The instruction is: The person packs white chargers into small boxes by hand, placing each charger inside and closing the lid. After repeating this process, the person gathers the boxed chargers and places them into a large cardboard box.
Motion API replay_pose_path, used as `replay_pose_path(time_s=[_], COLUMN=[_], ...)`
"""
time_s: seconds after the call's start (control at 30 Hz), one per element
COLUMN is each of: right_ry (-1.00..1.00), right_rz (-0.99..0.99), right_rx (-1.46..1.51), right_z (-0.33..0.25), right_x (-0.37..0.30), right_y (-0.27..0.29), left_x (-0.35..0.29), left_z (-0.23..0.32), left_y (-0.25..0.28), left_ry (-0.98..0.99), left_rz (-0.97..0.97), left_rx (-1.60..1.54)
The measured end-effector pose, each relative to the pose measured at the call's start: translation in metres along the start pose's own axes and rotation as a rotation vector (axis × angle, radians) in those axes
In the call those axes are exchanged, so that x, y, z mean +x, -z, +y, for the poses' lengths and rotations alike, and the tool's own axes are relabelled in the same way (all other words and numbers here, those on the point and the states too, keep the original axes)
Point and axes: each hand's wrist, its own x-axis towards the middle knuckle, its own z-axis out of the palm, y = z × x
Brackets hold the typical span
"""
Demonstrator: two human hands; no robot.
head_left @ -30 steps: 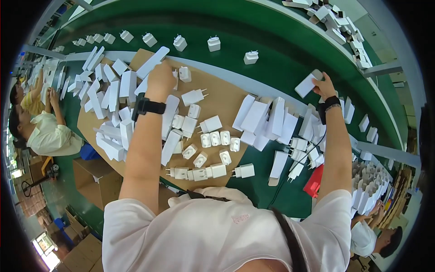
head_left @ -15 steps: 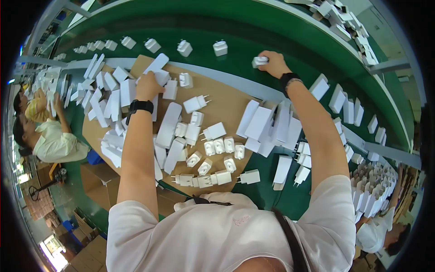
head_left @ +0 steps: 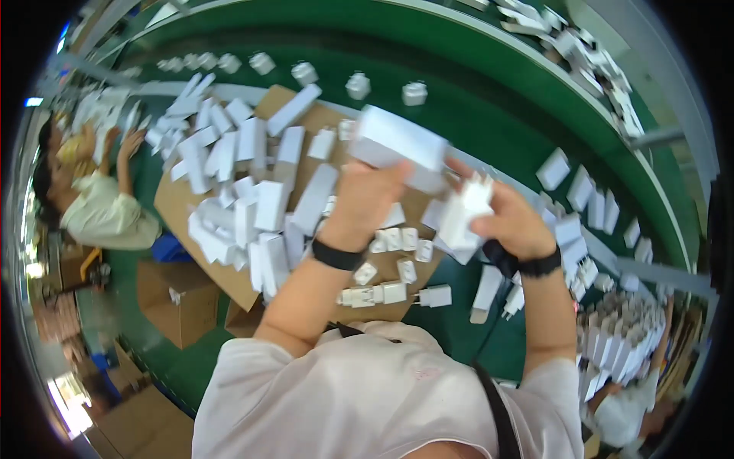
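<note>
My left hand (head_left: 365, 195) grips a long white box (head_left: 401, 145), held tilted above the cardboard sheet (head_left: 172, 197). Close by, slightly lower and to the right, my right hand (head_left: 516, 222) has its fingers closed round a white plug charger (head_left: 465, 213), pins pointing up. Both hands are a little blurred. Under them, more white chargers (head_left: 394, 291) stand or lie on the sheet, partly covered by my hands. A heap of white boxes (head_left: 248, 141) covers the sheet's left side.
Spaced white chargers (head_left: 414, 94) form a row along the green belt (head_left: 489, 107) beyond. White boxes (head_left: 554, 170) stand on the right, with many packed upright (head_left: 623, 317) nearer. An open brown carton (head_left: 180, 306) is at lower left. Co-workers sit at the left (head_left: 115, 206) and lower right.
My left hand has lifted a white box from the heap and moved right. My right hand has come back from the belt toward me and now holds a charger. The view has shifted.
</note>
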Motion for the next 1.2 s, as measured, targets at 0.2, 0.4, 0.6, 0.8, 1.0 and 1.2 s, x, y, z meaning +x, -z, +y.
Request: replay_pose_path(time_s=[0.2, 0.4, 0.6, 0.8, 1.0, 1.2], right_ry=[0.208, 0.126, 0.098, 0.355, 0.194, 0.320], right_rz=[0.372, 0.489, 0.348, 0.459, 0.507, 0.553], right_rx=[0.575, -0.099, -0.439, -0.183, -0.804, -0.897], right_z=[0.036, -0.011, -0.034, -0.038, -0.044, -0.031], right_x=[-0.044, -0.069, -0.065, -0.076, -0.094, -0.090], right_y=[0.008, 0.005, -0.018, -0.010, -0.024, -0.026], left_x=[-0.027, -0.042, -0.035, -0.031, -0.038, -0.047], left_z=[-0.014, 0.012, -0.014, -0.027, -0.036, -0.051], left_y=[-0.034, -0.030, -0.050, -0.054, -0.063, -0.074], left_ry=[-0.018, -0.086, -0.342, -0.324, -0.427, -0.569], left_rz=[-0.295, -0.467, -0.388, -0.207, -0.193, -0.250], left_rx=[0.162, 0.591, 1.466, 1.204, 1.300, 1.359])
